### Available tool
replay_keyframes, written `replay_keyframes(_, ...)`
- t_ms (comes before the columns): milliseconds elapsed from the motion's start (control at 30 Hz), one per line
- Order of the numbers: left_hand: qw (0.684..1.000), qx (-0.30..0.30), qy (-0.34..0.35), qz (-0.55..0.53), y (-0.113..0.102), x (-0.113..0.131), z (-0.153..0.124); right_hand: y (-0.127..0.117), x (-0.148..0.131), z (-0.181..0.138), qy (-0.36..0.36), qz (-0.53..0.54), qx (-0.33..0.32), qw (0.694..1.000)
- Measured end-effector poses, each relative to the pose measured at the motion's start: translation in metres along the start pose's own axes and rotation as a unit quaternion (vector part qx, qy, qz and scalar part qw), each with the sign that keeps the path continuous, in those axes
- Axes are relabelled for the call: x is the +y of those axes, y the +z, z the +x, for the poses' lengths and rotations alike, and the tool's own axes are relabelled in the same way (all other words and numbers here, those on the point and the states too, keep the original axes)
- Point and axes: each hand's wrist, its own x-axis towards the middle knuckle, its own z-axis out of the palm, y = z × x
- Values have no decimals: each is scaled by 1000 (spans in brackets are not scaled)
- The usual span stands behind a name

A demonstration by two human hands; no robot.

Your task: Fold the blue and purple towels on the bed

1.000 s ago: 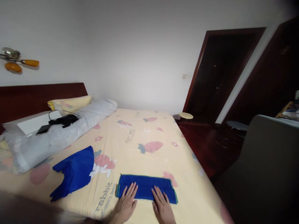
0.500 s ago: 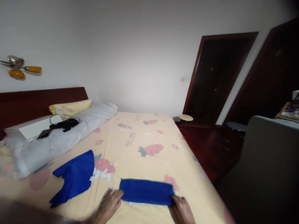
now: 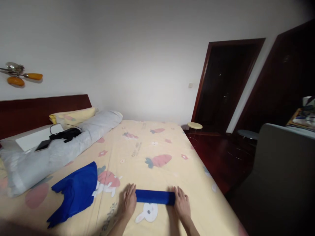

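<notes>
Snugly between left hand [image 3: 129, 202], right hand [image 3: 182, 205] — folded blue towel [image 3: 155, 197]

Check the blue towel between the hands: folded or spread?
Folded: the blue towel lies as a narrow strip, left hand and right hand at its ends.

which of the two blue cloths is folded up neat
The narrow blue strip between the left hand and right hand; the other blue cloth, further left, lies rumpled.

Head view, forward-down over bed [image 3: 147, 144], seemingly near
</notes>
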Motion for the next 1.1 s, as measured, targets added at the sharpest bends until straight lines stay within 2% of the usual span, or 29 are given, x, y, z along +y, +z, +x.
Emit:
replay_keyframes(133,986,-93,136,2,30,52,-7,15,-55,-2,-153,69,-62,984)
replay_keyframes(200,980,-133,150,6,42,67,-9,21,-75,-5,-179,94,-102,974)
replay_keyframes(267,976,-163,143,25,47,66,-9,25,-80,-9,-179,98,-124,971)
replay_keyframes(367,973,-160,146,76,39,35,-11,28,-57,-17,-170,97,-107,975)
replay_keyframes(533,972,-73,175,139,9,-43,-15,34,20,-23,-144,64,-39,987)
replay_keyframes(600,975,-77,152,144,2,-62,-16,35,42,-23,-129,45,-19,990)
replay_keyframes(667,976,-100,124,147,-1,-70,-16,33,52,-21,-120,31,-10,992)
replay_keyframes(767,977,-116,104,145,-3,-67,-16,16,49,-18,-114,15,-30,993)
replay_keyframes(900,980,-114,77,144,-8,-56,-15,-21,32,-8,-90,4,-97,991)
replay_keyframes(1000,981,-119,40,145,-11,-51,-15,-54,22,7,-109,11,-107,988)
replay_keyframes(1100,985,-105,31,132,-12,-51,-15,-100,12,25,-139,23,-94,986)
